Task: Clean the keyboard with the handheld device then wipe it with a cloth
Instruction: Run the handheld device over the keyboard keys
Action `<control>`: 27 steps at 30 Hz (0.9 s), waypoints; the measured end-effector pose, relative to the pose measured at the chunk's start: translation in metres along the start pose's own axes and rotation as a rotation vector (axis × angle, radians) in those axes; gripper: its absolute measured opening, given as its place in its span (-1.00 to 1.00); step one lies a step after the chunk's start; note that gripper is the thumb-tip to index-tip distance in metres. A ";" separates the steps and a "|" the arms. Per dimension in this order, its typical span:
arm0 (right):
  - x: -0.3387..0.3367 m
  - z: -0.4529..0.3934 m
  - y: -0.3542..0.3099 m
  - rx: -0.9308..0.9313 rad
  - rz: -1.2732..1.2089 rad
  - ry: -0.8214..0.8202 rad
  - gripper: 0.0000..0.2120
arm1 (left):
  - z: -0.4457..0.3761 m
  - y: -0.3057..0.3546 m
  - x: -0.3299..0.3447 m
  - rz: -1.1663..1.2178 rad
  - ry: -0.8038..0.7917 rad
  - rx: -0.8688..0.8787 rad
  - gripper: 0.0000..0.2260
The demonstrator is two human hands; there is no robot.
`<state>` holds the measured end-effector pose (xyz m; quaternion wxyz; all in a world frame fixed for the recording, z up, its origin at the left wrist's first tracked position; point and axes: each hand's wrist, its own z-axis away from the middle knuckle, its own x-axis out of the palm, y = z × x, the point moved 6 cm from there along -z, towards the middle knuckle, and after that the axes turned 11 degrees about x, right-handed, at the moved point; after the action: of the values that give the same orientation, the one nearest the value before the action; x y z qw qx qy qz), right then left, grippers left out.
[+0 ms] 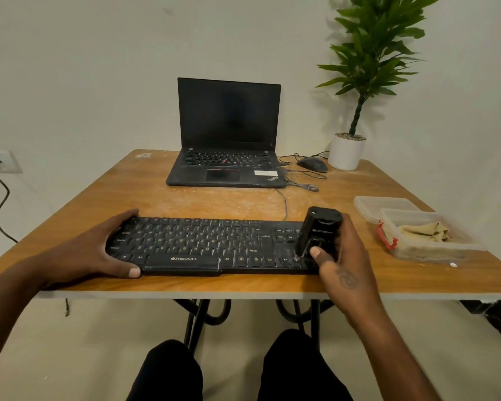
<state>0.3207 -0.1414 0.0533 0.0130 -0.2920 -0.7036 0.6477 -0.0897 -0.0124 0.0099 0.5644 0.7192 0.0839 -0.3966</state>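
Right hand (340,256) grips the handheld device (318,233) lower right; left hand (99,250) clamps the keyboard (203,244); tilting risks missing keys.

You've got two hands in play, the left hand (99,247) and the right hand (342,256). One keyboard (203,244), one handheld device (320,230), one cloth (425,231), one laptop (229,140), one mouse (313,164), one potted plant (347,151), and two clear plastic containers (411,227) on your surface (99,192).

The black keyboard (209,246) carries "ZEBRONICS" on its front edge, and key legends such as "Alt", "Ctrl" and "Shift". The laptop (229,157) palm rest bears a ThinkPad logo. Lettering on the handheld device (320,233) is too blurred to read.
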 end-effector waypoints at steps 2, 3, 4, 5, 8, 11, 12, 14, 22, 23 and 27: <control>0.011 0.002 -0.002 -0.036 0.051 -0.012 -0.48 | 0.000 0.000 0.000 0.002 -0.003 -0.001 0.26; 0.016 0.002 -0.003 -0.047 0.071 -0.019 -0.49 | 0.000 0.000 0.000 0.003 -0.008 0.001 0.25; 0.020 0.003 -0.004 -0.055 0.079 -0.028 -0.49 | 0.000 -0.001 0.000 0.005 -0.013 0.001 0.24; 0.024 0.004 -0.005 -0.056 0.079 -0.040 -0.49 | 0.000 -0.001 0.000 0.007 -0.017 0.001 0.23; 0.022 0.005 -0.007 -0.038 0.039 -0.088 -0.47 | -0.001 -0.003 0.000 0.001 -0.018 0.010 0.19; -0.003 0.005 -0.005 -0.002 -0.019 -0.071 -0.40 | -0.002 -0.003 0.000 0.003 -0.013 0.013 0.21; -0.013 0.005 -0.002 0.010 -0.043 -0.047 -0.39 | -0.002 -0.004 0.000 0.001 -0.013 0.012 0.22; -0.028 0.006 0.003 0.014 -0.066 0.002 -0.37 | -0.002 -0.005 0.000 -0.005 -0.016 0.014 0.22; 0.010 0.007 0.000 -0.049 0.063 -0.012 -0.50 | -0.003 -0.011 -0.002 -0.012 -0.010 0.016 0.12; 0.019 0.008 -0.002 -0.059 0.071 -0.038 -0.50 | -0.003 -0.011 -0.001 -0.010 -0.012 0.014 0.13; 0.025 0.011 -0.006 -0.049 0.033 -0.119 -0.46 | -0.004 -0.008 0.000 -0.013 -0.024 0.018 0.13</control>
<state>0.2932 -0.1404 0.0485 -0.0468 -0.2646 -0.7138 0.6467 -0.0928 -0.0062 0.0041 0.5563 0.7189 0.0783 -0.4094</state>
